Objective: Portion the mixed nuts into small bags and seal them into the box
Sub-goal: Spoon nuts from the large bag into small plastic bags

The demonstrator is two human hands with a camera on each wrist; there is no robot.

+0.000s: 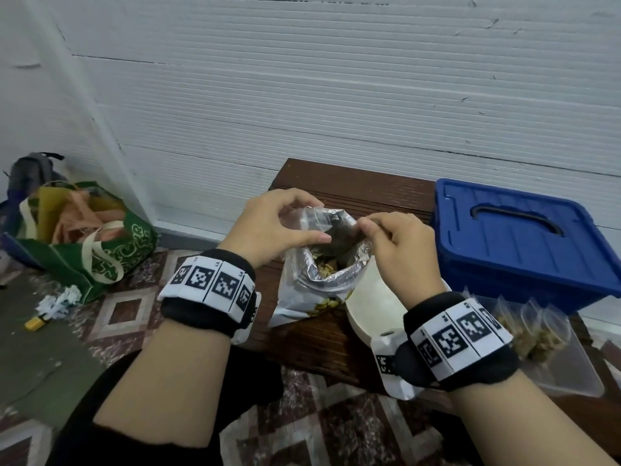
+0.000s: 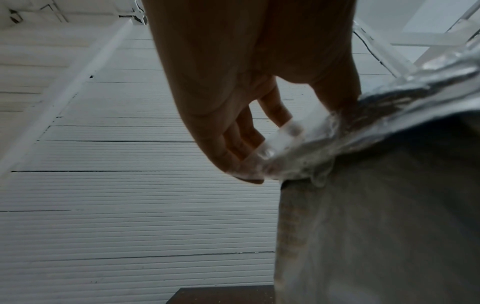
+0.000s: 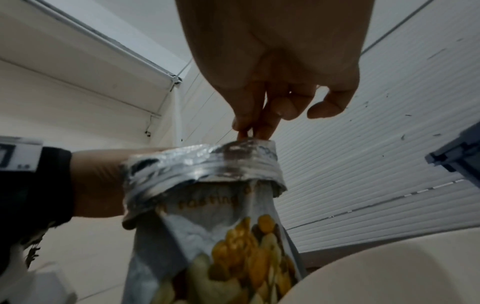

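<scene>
At the bottom of the head view, two forearms with tagged wristbands reach up the frame. Lower right, a clear tray (image 1: 568, 371) holds filled small bags (image 1: 534, 331). Just left of it, under the right wrist, sits a cream bowl (image 1: 369, 297). At centre, the nut pouch (image 1: 312, 287) stands upright on the dark wooden table (image 1: 319, 338), touching the bowl, its foil-lined top rolled down and open, with nuts (image 1: 327, 265) visible inside. The left hand (image 1: 272, 227) and right hand (image 1: 396, 243) hold a clear bag (image 1: 322, 216) over the pouch's mouth. The left thumb and fingers pinch its left edge; the right fingertips (image 3: 244, 131) pinch its right edge just above the rim. Further up at right, the blue box (image 1: 524, 243) rests with its lid on. At far left, a green tote (image 1: 87, 243) lies on the floor by the white wall (image 1: 336, 95).
</scene>
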